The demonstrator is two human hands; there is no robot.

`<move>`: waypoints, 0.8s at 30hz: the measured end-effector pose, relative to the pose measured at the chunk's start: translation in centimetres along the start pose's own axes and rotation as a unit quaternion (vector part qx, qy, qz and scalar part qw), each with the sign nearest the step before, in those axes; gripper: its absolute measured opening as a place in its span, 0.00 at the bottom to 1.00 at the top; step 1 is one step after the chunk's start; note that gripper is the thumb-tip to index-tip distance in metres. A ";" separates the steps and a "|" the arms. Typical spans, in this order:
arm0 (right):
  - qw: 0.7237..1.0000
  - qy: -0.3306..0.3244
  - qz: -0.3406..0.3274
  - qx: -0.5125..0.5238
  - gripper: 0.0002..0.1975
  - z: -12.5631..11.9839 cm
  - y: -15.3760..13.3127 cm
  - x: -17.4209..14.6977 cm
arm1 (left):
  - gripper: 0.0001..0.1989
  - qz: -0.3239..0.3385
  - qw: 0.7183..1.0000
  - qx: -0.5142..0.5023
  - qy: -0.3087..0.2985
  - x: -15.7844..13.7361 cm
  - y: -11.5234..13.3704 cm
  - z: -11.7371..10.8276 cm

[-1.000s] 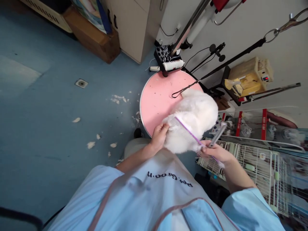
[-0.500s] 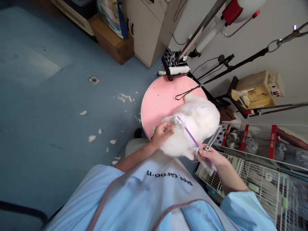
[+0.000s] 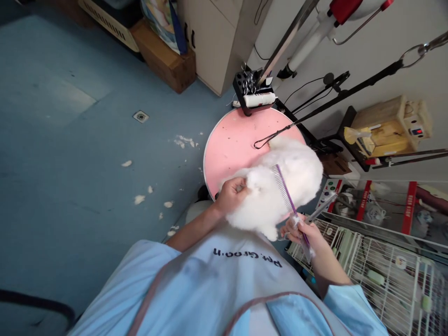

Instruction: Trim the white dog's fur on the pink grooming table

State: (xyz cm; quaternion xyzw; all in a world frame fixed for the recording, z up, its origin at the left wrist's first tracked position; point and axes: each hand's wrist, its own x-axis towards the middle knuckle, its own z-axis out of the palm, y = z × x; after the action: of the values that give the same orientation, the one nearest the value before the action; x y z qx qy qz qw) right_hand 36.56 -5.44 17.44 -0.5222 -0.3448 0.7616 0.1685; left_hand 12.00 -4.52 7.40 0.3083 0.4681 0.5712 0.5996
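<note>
A fluffy white dog [image 3: 297, 163] is on the round pink grooming table [image 3: 227, 140], close against my apron. My left hand [image 3: 231, 196] is closed at the fur at the dog's near left side, thumb and fingers pinched together. My right hand [image 3: 308, 231] grips a purple-backed metal comb [image 3: 286, 193], its teeth pointing left over the dog's coat. Shears [image 3: 324, 206] are held in the same hand, blades pointing up and right, away from the dog. Which part of the dog my left fingers hold is hard to make out.
A black holder [image 3: 247, 86] with several scissors and a white tube [image 3: 259, 100] is fixed at the table's far edge. A black grooming loop [image 3: 268, 139] hangs slanting over the table. White wire cages [image 3: 378, 275] stand at right. Fur tufts [image 3: 139, 199] lie on the blue floor.
My right hand has drawn the comb off the near fur, to the right, and turned it so its teeth show on the left. My left hand stays at the dog's fur.
</note>
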 end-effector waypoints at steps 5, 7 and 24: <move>0.996 0.079 0.033 -0.018 0.21 0.6 -0.7 -0.6 | 0.07 -0.014 0.999 -0.034 -0.016 -0.8 -1.4 -0.6; 0.993 0.087 0.071 -0.040 0.20 0.6 -1.1 -1.0 | 0.08 -0.014 0.999 -0.049 -0.014 -1.3 -1.9 -0.4; 0.921 0.354 -0.141 -0.081 0.32 -1.6 6.9 0.3 | 0.14 -0.058 0.987 -0.127 0.082 -2.6 -1.4 -0.5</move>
State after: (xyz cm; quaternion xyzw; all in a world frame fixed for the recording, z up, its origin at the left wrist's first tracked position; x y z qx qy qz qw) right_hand 38.62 -9.50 12.05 -0.7156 -0.3934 0.4644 0.3427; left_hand 12.35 -7.30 6.54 0.1540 0.4565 0.6139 0.6253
